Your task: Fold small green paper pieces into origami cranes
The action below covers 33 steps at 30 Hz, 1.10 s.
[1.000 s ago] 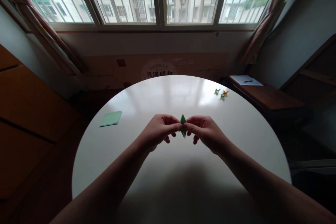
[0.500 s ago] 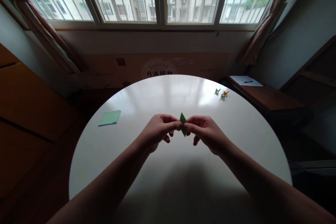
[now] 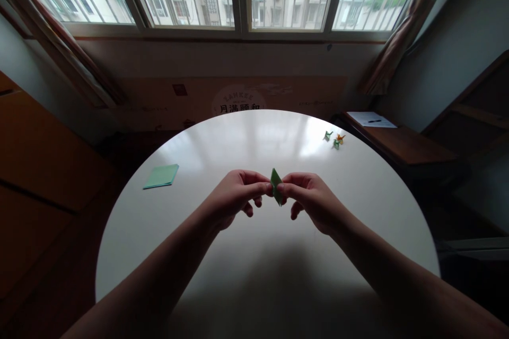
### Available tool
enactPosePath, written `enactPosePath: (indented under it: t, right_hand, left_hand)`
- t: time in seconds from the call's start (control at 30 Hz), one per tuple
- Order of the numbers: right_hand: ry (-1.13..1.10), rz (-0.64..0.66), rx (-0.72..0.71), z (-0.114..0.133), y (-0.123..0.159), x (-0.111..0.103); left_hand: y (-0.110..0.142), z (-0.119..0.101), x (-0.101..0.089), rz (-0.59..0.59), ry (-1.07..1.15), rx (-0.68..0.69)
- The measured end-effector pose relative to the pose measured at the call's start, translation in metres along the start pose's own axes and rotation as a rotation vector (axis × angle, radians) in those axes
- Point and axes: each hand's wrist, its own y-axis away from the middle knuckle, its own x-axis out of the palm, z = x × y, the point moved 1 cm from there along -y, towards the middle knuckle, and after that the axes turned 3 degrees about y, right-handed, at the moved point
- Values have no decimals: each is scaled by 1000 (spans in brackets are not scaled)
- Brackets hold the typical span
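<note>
A small folded piece of green paper [image 3: 275, 184], kite-shaped with pointed ends, is held above the middle of a round white table [image 3: 254, 254]. My left hand [image 3: 234, 198] pinches its left side between thumb and fingertips. My right hand [image 3: 308, 198] pinches its right side the same way. Both hands are closed on the paper, and their fingertips nearly meet.
A stack of light green paper squares [image 3: 161, 176] lies at the table's left. Three tiny folded paper figures [image 3: 334, 139], green and orange, stand at the far right of the table. A wooden side table with a sheet and pen [image 3: 371, 119] is to the right.
The hands and the green paper have stayed nearly in place; the paper has tilted slightly and the view has shifted a little.
</note>
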Motion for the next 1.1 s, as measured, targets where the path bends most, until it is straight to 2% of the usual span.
enactPosePath:
  t: [0.2, 0.5, 0.83, 1.1]
  right_hand:
    - [18, -16, -14, -1, 0, 0]
    - [-24, 19, 19, -1, 0, 1]
    - [123, 9, -81, -4, 0, 1]
    - [-14, -23, -45, -4, -1, -2]
  left_hand:
    - [-1, 2, 1, -11, -46, 65]
    - [-2, 3, 3, -27, 14, 3]
    - [-1, 4, 6, -80, -12, 94]
    - [-1, 2, 3, -39, 26, 10]
